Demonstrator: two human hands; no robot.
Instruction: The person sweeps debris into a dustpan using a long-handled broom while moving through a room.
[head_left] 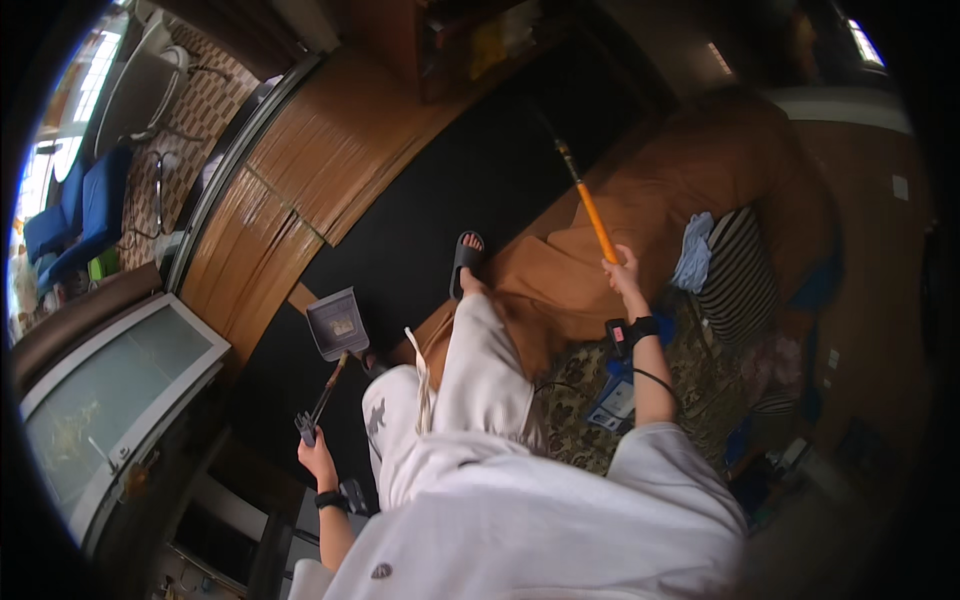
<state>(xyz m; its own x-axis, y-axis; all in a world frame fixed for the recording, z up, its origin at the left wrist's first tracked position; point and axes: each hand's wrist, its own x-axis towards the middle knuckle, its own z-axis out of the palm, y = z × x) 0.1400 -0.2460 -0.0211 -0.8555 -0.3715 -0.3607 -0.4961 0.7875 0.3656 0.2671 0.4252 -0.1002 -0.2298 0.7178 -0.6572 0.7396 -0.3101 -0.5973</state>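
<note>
Between the edges of glossy brown boards [325,150] and rumpled brown cloth [545,275], black floor [410,225] runs wide, left hand [319,461] gripping a boxy grey plastic dustpan [323,313], right hand [623,276] a slim orange pole [596,217].

On the right side, a large brown cloth [660,190] lies in wrinkles. Beside it there is a black-and-white striped pillow [745,265], and a light blue cloth [693,258] is touching this pillow. At the far left stand a blue chair [100,205] and, nearer, a white-framed door [190,303] with cloudy glass.
</note>
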